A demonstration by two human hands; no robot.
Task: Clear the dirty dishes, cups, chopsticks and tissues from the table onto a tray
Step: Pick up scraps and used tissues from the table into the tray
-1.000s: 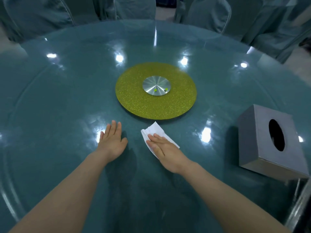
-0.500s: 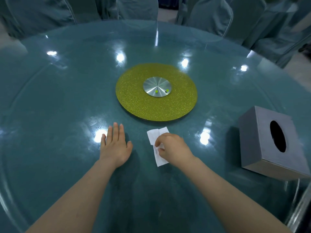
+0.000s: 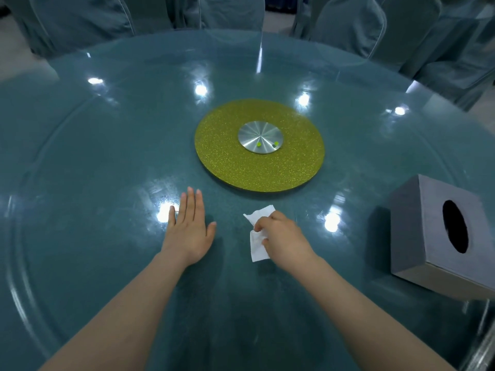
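A white tissue [image 3: 257, 245] lies on the round teal glass table [image 3: 107, 156], just in front of the yellow disc. My right hand [image 3: 284, 241] sits on top of the tissue with its fingers curled, pinching the paper near its middle. My left hand [image 3: 188, 228] lies flat on the glass to the left of the tissue, palm down with straight fingers, and holds nothing. No dishes, cups, chopsticks or tray are in view.
A yellow glittery turntable disc [image 3: 235, 162] with a silver hub [image 3: 260, 137] marks the table's centre. A grey tissue box [image 3: 417, 231] stands at the right edge. Chairs in teal covers [image 3: 348, 22] ring the far side.
My right hand went from flat on the tissue to curled fingers gathering it, and the tissue shifted slightly toward me. My left hand stayed flat on the glass.
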